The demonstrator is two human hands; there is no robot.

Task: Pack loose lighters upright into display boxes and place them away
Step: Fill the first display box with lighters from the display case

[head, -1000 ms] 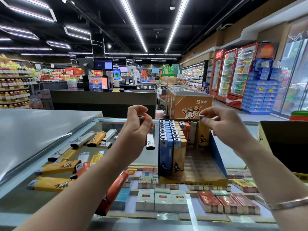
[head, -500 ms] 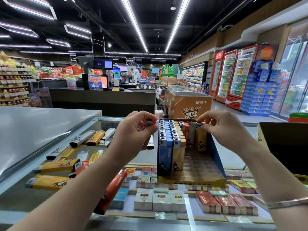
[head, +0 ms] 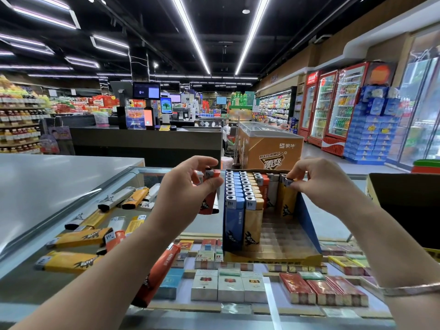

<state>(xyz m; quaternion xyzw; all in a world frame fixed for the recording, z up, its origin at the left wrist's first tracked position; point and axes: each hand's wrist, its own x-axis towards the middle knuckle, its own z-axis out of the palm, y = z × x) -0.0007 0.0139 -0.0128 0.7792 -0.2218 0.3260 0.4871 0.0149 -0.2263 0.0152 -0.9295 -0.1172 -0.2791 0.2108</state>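
Observation:
An open display box [head: 307, 222] with a blue side wall stands on the glass counter [head: 207, 225], its left rows filled with upright blue and yellow lighters [head: 240, 210]. My left hand [head: 188, 194] grips a red lighter [head: 209, 194] upright just left of the box. My right hand [head: 316, 182] pinches the metal top of a yellow lighter [head: 287, 201] standing in the box's back right part. Several loose yellow, white and red lighters [head: 81, 236] lie flat on the counter at the left.
Cigarette packs [head: 228, 284] fill the case under the glass. A dark open carton [head: 404, 206] stands at the right. A grey counter top [head: 47, 184] lies to the left. A red lighter [head: 157, 275] lies near my left forearm.
My right hand has lowered the yellow lighter down into the box. My left hand has come down and rightward with the red lighter, closer to the box's left side.

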